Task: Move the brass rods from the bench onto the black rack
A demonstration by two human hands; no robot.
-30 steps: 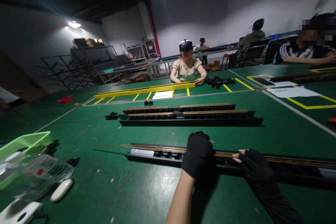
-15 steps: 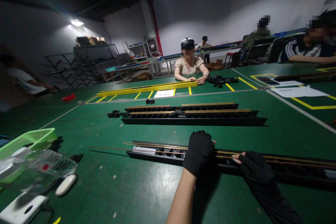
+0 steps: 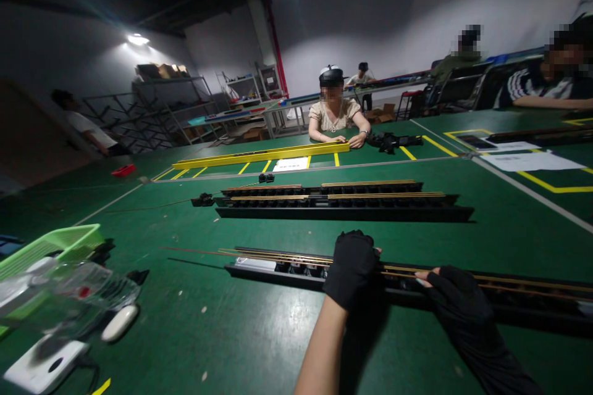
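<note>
A long black channel (image 3: 287, 279) lies across the near part of the green table, with thin copper-coloured rods (image 3: 296, 257) running along it. My left hand (image 3: 353, 268), in a black fingerless glove, is closed over the channel's middle; what its fingers hold is hidden behind the hand. To its right, my right hand (image 3: 451, 293), gloved too, pinches a thin rod at the channel between thumb and finger. One rod's free end (image 3: 185, 250) sticks out past the channel's left end, above the table.
Beyond lie more black channels (image 3: 343, 212) with rods, and a yellow channel (image 3: 259, 155) before a seated person (image 3: 337, 114). At left are a green basket (image 3: 76, 234), a clear bottle (image 3: 99, 287), a white mouse (image 3: 119, 323) and a white box (image 3: 44, 365).
The protruding rod end has risen slightly, and its shadow has shifted right. Both hands keep nearly the same place. At far left, a person in white has moved right.
</note>
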